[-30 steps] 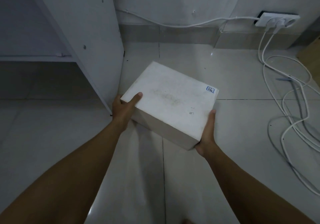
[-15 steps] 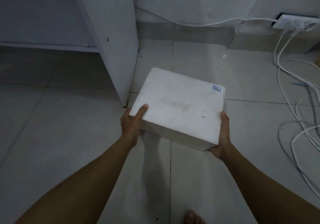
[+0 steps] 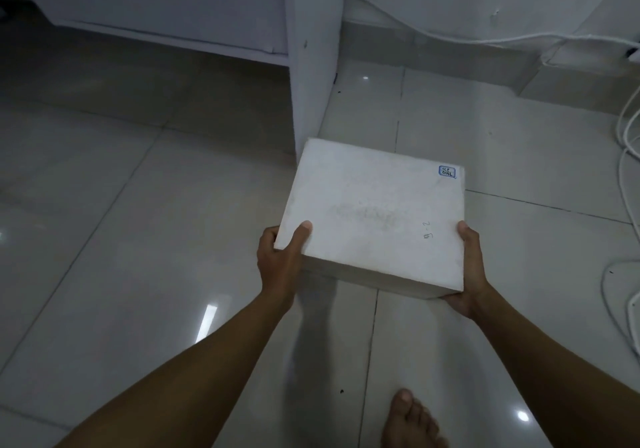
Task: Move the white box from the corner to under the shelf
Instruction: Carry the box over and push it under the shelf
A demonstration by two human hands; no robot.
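A person holds a white box (image 3: 375, 215) above a glossy tiled floor (image 3: 121, 240), the left hand (image 3: 280, 260) gripping its near left corner with the thumb on the lid and the right hand (image 3: 467, 274) cupping its near right corner. The box bears a small blue sticker (image 3: 447, 171) at its far right corner and sits just in front of a white shelf unit's upright side panel (image 3: 313, 67). White cables (image 3: 627, 143) trail along the wall and floor at right, and a bare foot (image 3: 410, 420) shows at the bottom edge.
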